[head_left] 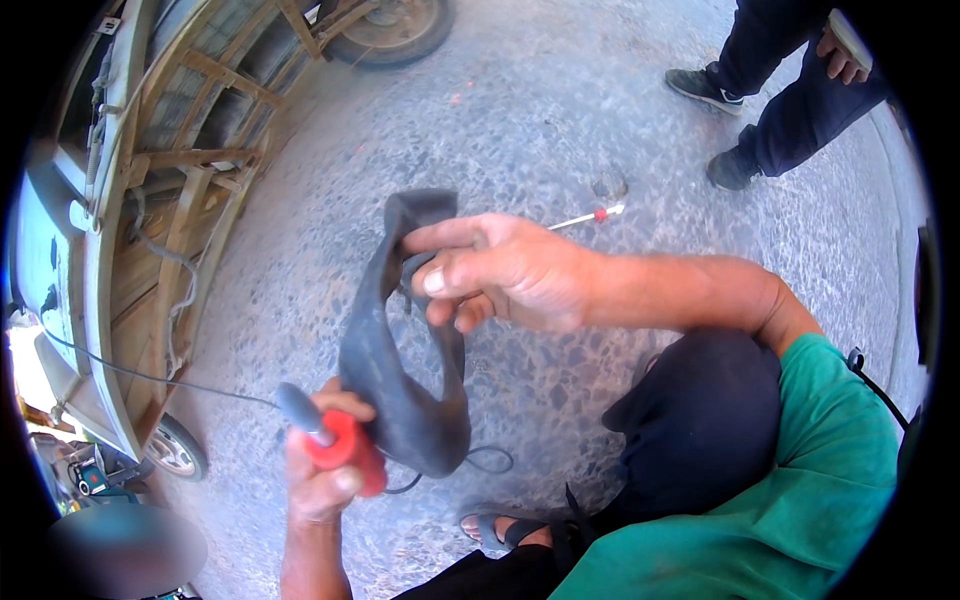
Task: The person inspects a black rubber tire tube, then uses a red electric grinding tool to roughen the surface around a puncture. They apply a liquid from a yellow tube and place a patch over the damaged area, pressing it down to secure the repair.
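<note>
My left hand (325, 470) is closed around a red cylindrical tool (352, 455) with a short metal shank and a rounded grey tip pointing up and away from me. Beside that hand hangs a black rubber inner tube (385, 350), bent into a long loop. Its lower part lies against or just behind the left fingers; I cannot tell which. My right hand (510, 270) reaches in from the right, with fingers and thumb bent onto the tube's upper part. A dark piece of the tube shows at the fingertips.
A wooden-framed cart (190, 160) with wheels stands at the left. A thin dark cable (160, 378) runs from there toward my left hand. On the stony ground (560, 420) lies a thin white stick (585, 218) with a red band. Another person's legs (800, 110) stand at far right.
</note>
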`<state>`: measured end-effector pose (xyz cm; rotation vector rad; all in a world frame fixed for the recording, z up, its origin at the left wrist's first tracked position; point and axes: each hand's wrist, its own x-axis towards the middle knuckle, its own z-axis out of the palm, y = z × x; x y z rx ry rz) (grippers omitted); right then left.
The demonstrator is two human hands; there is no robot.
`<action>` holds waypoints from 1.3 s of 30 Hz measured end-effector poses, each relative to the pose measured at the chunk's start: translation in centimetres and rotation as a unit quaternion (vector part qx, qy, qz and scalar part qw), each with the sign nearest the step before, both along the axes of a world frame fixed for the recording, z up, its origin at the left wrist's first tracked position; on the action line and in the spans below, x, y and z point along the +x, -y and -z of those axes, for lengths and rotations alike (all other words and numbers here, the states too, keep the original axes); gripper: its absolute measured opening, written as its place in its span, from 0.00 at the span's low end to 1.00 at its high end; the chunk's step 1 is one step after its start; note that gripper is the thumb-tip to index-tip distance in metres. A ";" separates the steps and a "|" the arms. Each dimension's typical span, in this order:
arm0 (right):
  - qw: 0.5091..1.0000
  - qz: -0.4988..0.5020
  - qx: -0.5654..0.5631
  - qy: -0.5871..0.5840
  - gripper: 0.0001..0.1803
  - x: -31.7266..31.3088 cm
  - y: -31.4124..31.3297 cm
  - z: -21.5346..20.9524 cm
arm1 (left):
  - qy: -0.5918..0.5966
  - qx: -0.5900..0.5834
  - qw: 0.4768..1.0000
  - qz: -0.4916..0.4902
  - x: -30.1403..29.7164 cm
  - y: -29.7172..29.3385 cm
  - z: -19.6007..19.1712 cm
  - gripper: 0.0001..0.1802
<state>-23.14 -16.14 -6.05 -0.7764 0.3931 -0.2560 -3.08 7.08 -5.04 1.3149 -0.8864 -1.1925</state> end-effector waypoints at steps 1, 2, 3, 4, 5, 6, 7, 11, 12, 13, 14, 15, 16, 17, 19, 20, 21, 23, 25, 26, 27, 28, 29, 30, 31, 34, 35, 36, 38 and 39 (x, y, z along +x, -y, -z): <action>1.000 -0.013 -0.021 -0.005 0.31 -0.1 0.2 0.3 | -0.045 -0.027 0.998 -0.035 -0.3 0.4 -1.0 0.37; 0.999 -0.025 -0.041 -0.011 0.31 -0.2 0.4 0.7 | -0.066 -0.054 0.995 -0.051 0.4 0.3 -1.3 0.37; 0.997 -0.039 -0.060 -0.012 0.32 -0.3 0.6 1.0 | -0.083 -0.079 0.991 -0.067 1.1 0.0 -1.7 0.37; 0.996 -0.038 -0.075 -0.014 0.31 -0.4 0.7 1.2 | -0.087 -0.113 0.986 -0.091 1.2 0.0 -1.9 0.37; 0.995 -0.036 -0.090 -0.017 0.31 -0.6 0.8 1.4 | -0.110 -0.123 0.981 -0.098 1.7 -0.2 -2.1 0.35; 0.994 -0.035 -0.105 -0.020 0.30 -0.6 0.9 1.7 | -0.115 -0.123 0.981 -0.094 2.0 -0.4 -2.4 0.34; 0.991 -0.027 -0.125 -0.031 0.30 -0.6 1.0 1.9 | -0.121 -0.123 0.981 -0.090 2.2 -0.5 -2.7 0.33; 0.979 -0.013 -0.194 -0.058 0.29 0.1 1.7 2.5 | -0.126 -0.125 0.980 -0.093 2.8 -1.3 -2.8 0.32; 0.975 -0.014 -0.214 -0.062 0.29 0.3 1.8 2.4 | -0.131 -0.128 0.979 -0.092 2.9 -1.5 -2.7 0.32; 0.970 -0.014 -0.234 -0.066 0.28 0.4 1.8 2.3 | -0.136 -0.131 0.978 -0.091 3.1 -1.6 -2.7 0.32; 0.964 -0.018 -0.255 -0.073 0.29 0.6 1.8 2.3 | -0.150 -0.137 0.976 -0.080 3.1 -1.6 -3.0 0.31; 0.958 -0.023 -0.275 -0.082 0.29 0.7 1.9 2.5 | -0.158 -0.135 0.976 -0.067 2.9 -1.4 -3.3 0.31; 0.951 -0.027 -0.294 -0.090 0.29 0.9 2.0 2.7 | -0.167 -0.132 0.976 -0.055 2.5 -1.0 -3.8 0.30; 0.941 -0.027 -0.326 -0.088 0.29 1.2 2.1 3.2 | -0.176 -0.129 0.975 -0.042 2.2 -0.7 -4.2 0.30; 0.919 -0.024 -0.386 -0.082 0.30 2.0 2.0 4.3 | -0.223 -0.176 0.958 -0.051 2.4 -1.0 -4.0 0.29; 0.914 -0.030 -0.397 -0.080 0.31 2.3 2.1 4.5 | -0.224 -0.169 0.959 -0.036 2.6 -1.2 -4.5 0.28; 0.909 -0.037 -0.408 -0.078 0.31 2.9 2.2 4.6 | -0.226 -0.161 0.960 -0.023 2.7 -1.3 -4.9 0.27; 0.900 -0.049 -0.427 -0.072 0.32 3.8 2.1 4.7 | -0.273 -0.180 0.945 0.015 2.8 -1.3 -5.4 0.25; 0.891 -0.059 -0.445 -0.064 0.32 4.6 1.9 4.5 | -0.273 -0.189 0.943 0.031 2.6 -1.3 -5.7 0.28; 0.882 -0.056 -0.464 -0.058 0.33 4.8 1.6 4.2 | -0.269 -0.199 0.942 0.037 2.5 -1.3 -5.7 0.30; 0.873 -0.053 -0.481 -0.052 0.33 5.0 1.3 3.9 | -0.244 -0.192 0.950 0.007 2.5 -1.4 -5.9 0.31; 0.864 -0.051 -0.499 -0.046 0.33 5.3 1.0 3.7 | -0.219 -0.185 0.958 -0.023 2.6 -1.8 -6.1 0.33; 0.855 -0.054 -0.514 -0.040 0.34 5.6 0.9 3.7 | -0.194 -0.178 0.963 -0.053 2.6 -2.2 -6.4 0.35; 0.846 -0.058 -0.529 -0.035 0.34 5.9 0.7 3.8 | -0.185 -0.178 0.964 -0.065 2.8 -2.3 -6.4 0.36; 0.836 -0.062 -0.544 -0.030 0.34 6.2 0.5 3.8 | -0.177 -0.175 0.965 -0.079 2.8 -2.6 -6.6 0.37; 0.836 -0.058 -0.546 -0.001 0.36 8.3 0.8 6.0 | -0.193 -0.182 0.962 -0.064 3.1 -2.3 -6.8 0.36; 0.835 -0.068 -0.546 -0.017 0.36 8.7 1.1 6.6 | -0.197 -0.185 0.961 -0.056 3.0 -2.1 -6.9 0.36; 0.833 -0.077 -0.547 -0.035 0.36 8.9 1.5 6.8 | -0.196 -0.187 0.960 -0.068 2.6 -1.9 -6.9 0.34; 0.826 -0.098 -0.550 -0.068 0.37 9.0 2.0 7.2 | -0.187 -0.192 0.957 -0.113 1.3 -1.2 -7.1 0.28; 0.824 -0.110 -0.550 -0.080 0.37 9.1 2.0 7.3 | -0.177 -0.192 0.954 -0.149 0.7 -1.1 -7.4 0.25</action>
